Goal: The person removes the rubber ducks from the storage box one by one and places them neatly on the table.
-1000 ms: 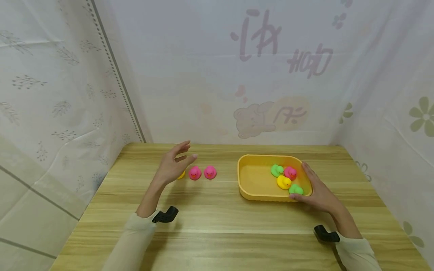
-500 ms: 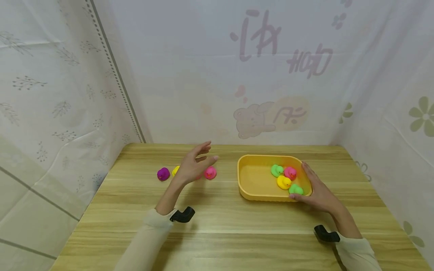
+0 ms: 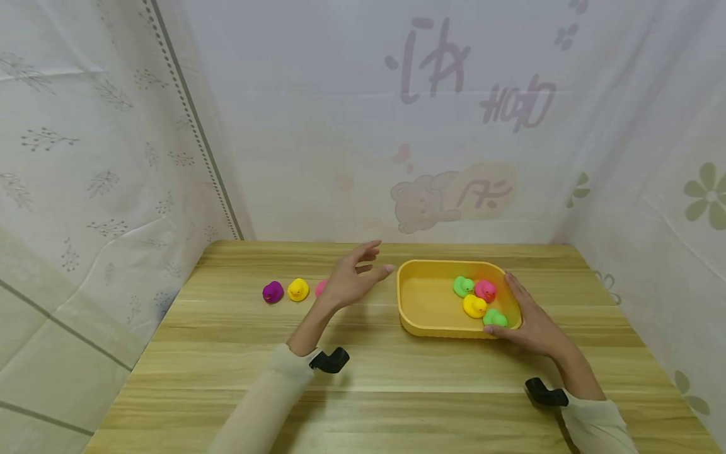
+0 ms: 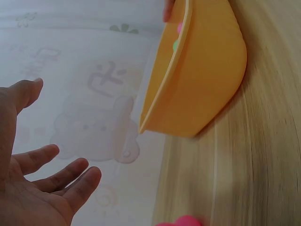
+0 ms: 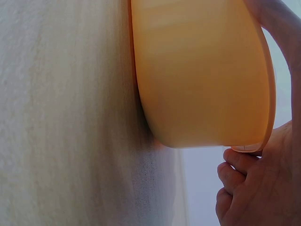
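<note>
My left hand hovers over the table left of a yellow plastic bin, thumb and fingers spread and holding nothing. Its thumb points at the bin's left rim without touching it in the left wrist view. My right hand grips the bin's right end, thumb over the near rim and fingers round the far side. Inside the bin, toward the right, lie a pink rubber duck, a yellow duck and two green ducks, one farther back, one near the thumb.
On the wooden table, a purple duck, a yellow duck and a pink duck stand in a row at left. The left arm partly covers the pink one. A patterned white curtain hangs behind the table.
My left hand has moved right across the row of ducks toward the bin, uncovering the purple and yellow ones and covering a pink one. The right hand and bin have stayed put.
</note>
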Demonstrator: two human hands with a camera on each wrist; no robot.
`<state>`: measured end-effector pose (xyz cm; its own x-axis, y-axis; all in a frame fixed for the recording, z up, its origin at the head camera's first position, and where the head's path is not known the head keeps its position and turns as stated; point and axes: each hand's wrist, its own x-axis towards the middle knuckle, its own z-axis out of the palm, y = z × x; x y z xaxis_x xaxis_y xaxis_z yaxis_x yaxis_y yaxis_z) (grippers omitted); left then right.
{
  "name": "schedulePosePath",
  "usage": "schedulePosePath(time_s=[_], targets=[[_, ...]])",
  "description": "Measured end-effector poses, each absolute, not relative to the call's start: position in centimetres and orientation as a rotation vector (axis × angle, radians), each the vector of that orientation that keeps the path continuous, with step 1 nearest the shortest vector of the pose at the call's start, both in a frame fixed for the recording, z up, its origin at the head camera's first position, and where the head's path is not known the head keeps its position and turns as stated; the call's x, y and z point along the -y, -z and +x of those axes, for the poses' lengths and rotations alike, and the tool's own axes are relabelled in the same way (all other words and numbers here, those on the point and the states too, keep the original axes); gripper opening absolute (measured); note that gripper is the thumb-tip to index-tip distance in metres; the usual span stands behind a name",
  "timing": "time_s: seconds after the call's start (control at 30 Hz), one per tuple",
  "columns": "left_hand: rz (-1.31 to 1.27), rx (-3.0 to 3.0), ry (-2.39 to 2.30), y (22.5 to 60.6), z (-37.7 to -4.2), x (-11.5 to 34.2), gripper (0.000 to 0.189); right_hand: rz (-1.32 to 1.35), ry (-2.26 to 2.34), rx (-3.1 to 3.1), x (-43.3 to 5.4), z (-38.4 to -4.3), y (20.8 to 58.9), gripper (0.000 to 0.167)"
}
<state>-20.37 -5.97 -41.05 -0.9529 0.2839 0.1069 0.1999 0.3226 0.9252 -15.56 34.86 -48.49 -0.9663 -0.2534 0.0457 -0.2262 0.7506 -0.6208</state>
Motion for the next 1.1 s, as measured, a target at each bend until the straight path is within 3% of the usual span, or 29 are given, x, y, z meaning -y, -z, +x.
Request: schedulePosePath(time_s=[1.1], targets=[[0.504,-2.423,-1.579,43.3,-21.1,-3.9,0.068,-0.388,1.053,-2.911,-34.7,-15.1,48.7,0.125]])
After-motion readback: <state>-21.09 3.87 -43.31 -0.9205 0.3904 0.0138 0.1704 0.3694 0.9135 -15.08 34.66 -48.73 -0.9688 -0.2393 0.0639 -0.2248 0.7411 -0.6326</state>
